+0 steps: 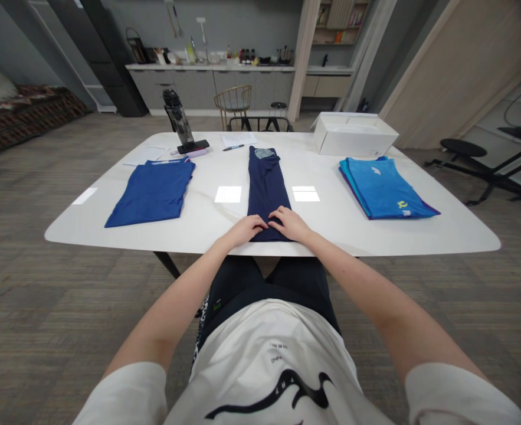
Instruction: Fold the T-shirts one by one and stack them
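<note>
A dark navy garment point(266, 183), folded into a long narrow strip, lies on the white table point(216, 227) in front of me. At its far end a light patterned patch shows. My left hand point(248, 229) rests on the near left edge of the cloth, fingers stretched over it. Close beside it, my right hand point(291, 225) lies on the near right part with its fingers spread. Both palms face down and neither hand grips the fabric visibly. To the left is a folded royal-blue garment point(154, 192); on the right, a stack of folded bright-blue garments point(386, 189).
A white box point(355, 134) stands at the table's back right. Towards the back left are a dark water bottle point(180, 121), a black flat object point(193, 146), a pen point(233, 147) and paper point(240, 138). Behind the table are a chair point(233, 100) and a kitchen counter point(211, 68).
</note>
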Demonstrator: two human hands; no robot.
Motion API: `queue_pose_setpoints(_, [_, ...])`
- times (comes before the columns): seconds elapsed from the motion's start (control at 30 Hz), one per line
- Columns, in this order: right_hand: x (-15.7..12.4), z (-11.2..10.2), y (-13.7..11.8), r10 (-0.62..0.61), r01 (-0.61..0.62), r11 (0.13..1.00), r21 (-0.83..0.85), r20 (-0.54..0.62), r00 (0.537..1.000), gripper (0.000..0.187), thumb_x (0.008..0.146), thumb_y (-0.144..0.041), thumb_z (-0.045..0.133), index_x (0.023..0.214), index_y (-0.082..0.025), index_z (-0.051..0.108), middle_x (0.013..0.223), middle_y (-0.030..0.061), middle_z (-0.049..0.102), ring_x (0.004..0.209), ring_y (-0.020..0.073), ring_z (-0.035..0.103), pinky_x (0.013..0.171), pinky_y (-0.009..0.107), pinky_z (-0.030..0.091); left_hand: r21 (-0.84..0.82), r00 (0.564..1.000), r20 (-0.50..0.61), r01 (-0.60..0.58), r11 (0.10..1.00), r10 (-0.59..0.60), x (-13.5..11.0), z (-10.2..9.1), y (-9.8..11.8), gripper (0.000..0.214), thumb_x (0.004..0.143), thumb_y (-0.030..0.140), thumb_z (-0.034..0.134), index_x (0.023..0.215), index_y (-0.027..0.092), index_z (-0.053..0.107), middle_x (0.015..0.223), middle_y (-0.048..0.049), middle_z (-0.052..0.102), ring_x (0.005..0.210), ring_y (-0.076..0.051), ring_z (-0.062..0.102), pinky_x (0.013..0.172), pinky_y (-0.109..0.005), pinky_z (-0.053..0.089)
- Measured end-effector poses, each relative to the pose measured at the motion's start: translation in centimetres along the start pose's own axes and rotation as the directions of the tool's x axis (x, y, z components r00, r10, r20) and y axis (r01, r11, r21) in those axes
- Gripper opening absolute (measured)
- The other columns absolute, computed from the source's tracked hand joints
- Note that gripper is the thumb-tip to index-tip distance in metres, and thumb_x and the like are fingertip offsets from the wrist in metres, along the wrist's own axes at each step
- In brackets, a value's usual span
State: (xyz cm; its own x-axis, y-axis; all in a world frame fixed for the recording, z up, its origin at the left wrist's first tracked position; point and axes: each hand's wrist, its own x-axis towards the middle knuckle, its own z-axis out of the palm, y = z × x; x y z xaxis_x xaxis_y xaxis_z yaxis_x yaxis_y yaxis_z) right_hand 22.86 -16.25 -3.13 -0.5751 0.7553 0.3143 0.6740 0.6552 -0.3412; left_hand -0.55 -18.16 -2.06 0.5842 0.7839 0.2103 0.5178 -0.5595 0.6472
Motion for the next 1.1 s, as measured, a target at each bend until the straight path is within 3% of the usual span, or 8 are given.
queue_pose_setpoints(0.13, [-0.3, -0.6, -0.1, -0.028, 0.029, 0.999, -0.026, 0.023, 0.999, 0.031, 0.101, -0.043, 0.058, 0.122, -0.022, 0.069, 0.111, 0.0102, 0.061, 0.103, 0.0257, 0.062, 0.097, 0.039, 0.049, -0.036, 0.996, 0.091, -0.024, 0.999, 0.027, 0.0, -1.2, -0.4, 0.039, 0.085, 0.003, 0.048, 0.100, 0.020, 0.080, 0.112, -0.0060, 0.075, 0.104, -0.018, 0.069, 0.102, -0.031, 0.052])
queue_pose_setpoints(0.33, [-0.8, -1.6, 0.6, -0.029, 0.023, 0.996, 0.087, 0.073, 0.997, 0.033, 0.097, -0.047, 0.065, 0.121, -0.026, 0.072, 0.104, 0.0070, 0.058, 0.094, 0.0223, 0.063, 0.093, 0.036, 0.051, -0.064, 0.954, 0.300, -0.008, 0.998, 0.027, -0.3, -3.4, -1.6, 0.069, 0.059, -0.008, 0.038, 0.104, 0.022, 0.081, 0.128, -0.0015, 0.074, 0.121, -0.017, 0.067, 0.110, -0.027, 0.047])
queue_pose_setpoints(0.53, [-0.6, -1.7, 1.4, 0.007, -0.024, 0.988, 0.154, 0.111, 0.994, 0.036, 0.091, -0.048, 0.072, 0.120, -0.026, 0.073, 0.097, 0.0050, 0.057, 0.088, 0.0212, 0.061, 0.087, 0.035, 0.050, -0.038, 0.916, 0.400, 0.037, 0.999, -0.019, -0.3, -3.8, -1.8, 0.067, 0.061, -0.007, 0.049, 0.110, 0.025, 0.081, 0.140, -0.0011, 0.067, 0.126, -0.021, 0.065, 0.105, -0.028, 0.050])
queue_pose_setpoints(0.73, [-0.1, -1.7, 2.3, 0.026, -0.071, 0.954, 0.291, 0.158, 0.987, 0.029, 0.089, -0.037, 0.072, 0.114, -0.025, 0.078, 0.097, 0.0052, 0.061, 0.085, 0.0193, 0.062, 0.085, 0.035, 0.051, -0.122, 0.930, 0.368, 0.066, 0.990, -0.016, -0.3, -3.4, -1.9, 0.033, 0.072, 0.009, 0.073, 0.102, 0.020, 0.082, 0.137, -0.0086, 0.069, 0.123, -0.024, 0.067, 0.106, -0.030, 0.049])
queue_pose_setpoints(0.83, [-0.1, -2.4, 3.3, 0.021, -0.096, 0.918, 0.384, 0.195, 0.981, 0.020, 0.090, -0.026, 0.064, 0.098, -0.023, 0.082, 0.096, 0.0057, 0.064, 0.085, 0.0190, 0.063, 0.086, 0.035, 0.053, -0.182, 0.946, 0.323, 0.079, 0.980, -0.016, -0.4, -3.4, -1.9, 0.024, 0.077, 0.016, 0.074, 0.098, 0.022, 0.083, 0.133, -0.0079, 0.071, 0.120, -0.022, 0.069, 0.105, -0.030, 0.050])
queue_pose_setpoints(0.93, [-0.6, -3.8, 4.3, 0.028, -0.129, 0.897, 0.422, 0.236, 0.971, 0.024, 0.087, -0.017, 0.059, 0.087, -0.023, 0.083, 0.097, 0.0060, 0.066, 0.089, 0.0195, 0.066, 0.090, 0.036, 0.053, -0.243, 0.960, 0.279, 0.107, 0.964, -0.036, -0.4, -3.4, -1.6, 0.021, 0.081, 0.024, 0.072, 0.099, 0.025, 0.082, 0.124, -0.0052, 0.076, 0.114, -0.021, 0.071, 0.102, -0.030, 0.051])
queue_pose_setpoints(1.1, [-1.9, -6.0, 5.6, 0.052, -0.203, 0.892, 0.403, 0.355, 0.933, 0.024, 0.081, -0.015, 0.064, 0.090, -0.025, 0.085, 0.103, 0.0063, 0.066, 0.091, 0.0199, 0.066, 0.086, 0.033, 0.055, -0.283, 0.971, 0.213, 0.168, 0.944, -0.109, 0.1, -3.5, -1.6, 0.026, 0.085, 0.034, 0.069, 0.106, 0.026, 0.081, 0.107, -0.0031, 0.080, 0.098, -0.020, 0.072, 0.090, -0.027, 0.053])
